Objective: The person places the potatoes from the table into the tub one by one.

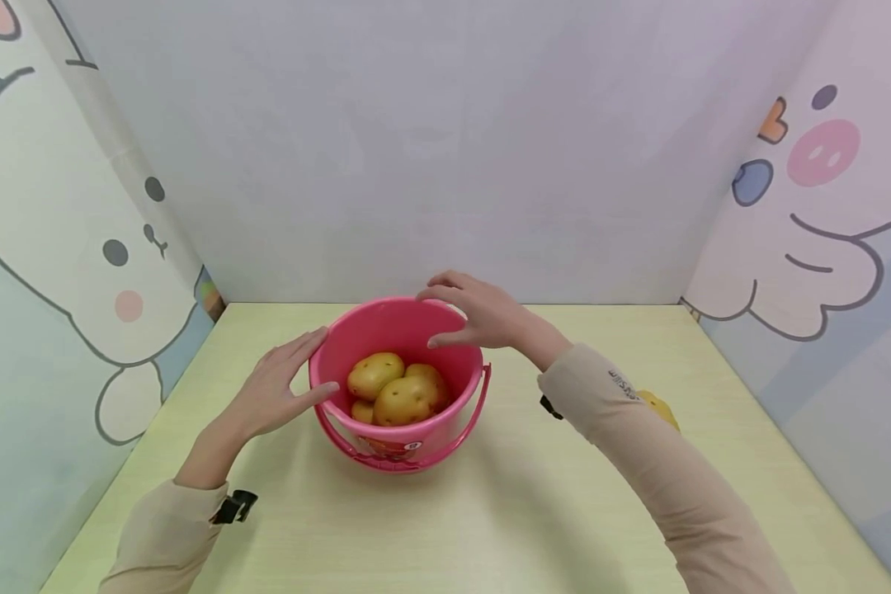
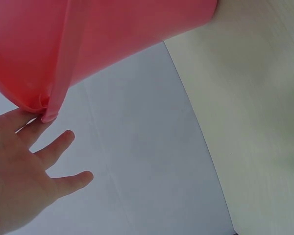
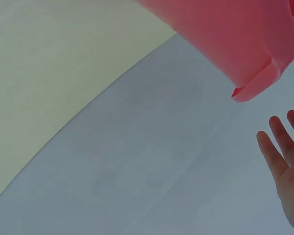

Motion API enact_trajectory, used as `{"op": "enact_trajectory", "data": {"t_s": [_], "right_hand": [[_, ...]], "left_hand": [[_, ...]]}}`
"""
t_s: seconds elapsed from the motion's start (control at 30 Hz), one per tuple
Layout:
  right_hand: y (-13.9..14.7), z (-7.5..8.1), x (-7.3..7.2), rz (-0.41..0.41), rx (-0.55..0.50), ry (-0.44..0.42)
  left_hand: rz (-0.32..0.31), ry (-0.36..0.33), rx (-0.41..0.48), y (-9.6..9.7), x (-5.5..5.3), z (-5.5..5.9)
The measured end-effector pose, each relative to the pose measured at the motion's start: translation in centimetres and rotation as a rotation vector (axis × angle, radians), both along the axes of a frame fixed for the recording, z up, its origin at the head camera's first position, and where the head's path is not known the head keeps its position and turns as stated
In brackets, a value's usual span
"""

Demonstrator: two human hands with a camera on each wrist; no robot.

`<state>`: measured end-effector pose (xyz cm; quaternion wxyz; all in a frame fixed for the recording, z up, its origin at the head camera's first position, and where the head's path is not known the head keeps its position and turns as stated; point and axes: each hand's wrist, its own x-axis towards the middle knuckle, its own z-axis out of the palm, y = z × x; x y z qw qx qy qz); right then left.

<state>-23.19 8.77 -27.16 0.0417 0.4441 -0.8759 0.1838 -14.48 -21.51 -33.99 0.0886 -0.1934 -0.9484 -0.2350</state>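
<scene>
A pink bucket (image 1: 397, 324) stands on the table with several yellow-brown potatoes (image 1: 408, 400) inside. Its pink handle (image 1: 483, 400) hangs down round the front. My left hand (image 1: 275, 388) lies along the bucket's left rim, fingers extended and thumb over the near edge. In the left wrist view, fingertips of that hand (image 2: 19, 171) touch the rim beside the handle joint. Over the right part of the rim is my right hand (image 1: 483, 315), thumb and fingers spread and holding nothing. The right wrist view shows that hand (image 3: 291, 181) apart from the bucket wall (image 3: 225, 34).
A yellow, potato-like object (image 1: 659, 407) lies on the right of the pale table (image 1: 416, 544), partly hidden by my right sleeve (image 1: 638, 462). Behind the table rises a plain whitish backdrop (image 1: 445, 165); cartoon-printed sheets (image 1: 59, 247) flank both sides.
</scene>
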Motion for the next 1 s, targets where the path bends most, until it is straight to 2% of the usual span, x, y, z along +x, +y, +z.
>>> {"op": "enact_trajectory", "data": {"t_s": [0.27, 0.67, 1.0], "right_hand": [[3.2, -1.0, 0.0, -0.046, -0.032, 0.040], [8.1, -2.4, 0.6, -0.150, -0.022, 0.048], [11.9, -3.6, 1.2, -0.178, -0.009, 0.075]], "left_hand": [[0.005, -0.003, -0.001, 0.1, 0.0, 0.0], [0.007, -0.009, -0.001, 0.1, 0.0, -0.1], [0.005, -0.011, 0.000, 0.0, -0.1, 0.0]]}}
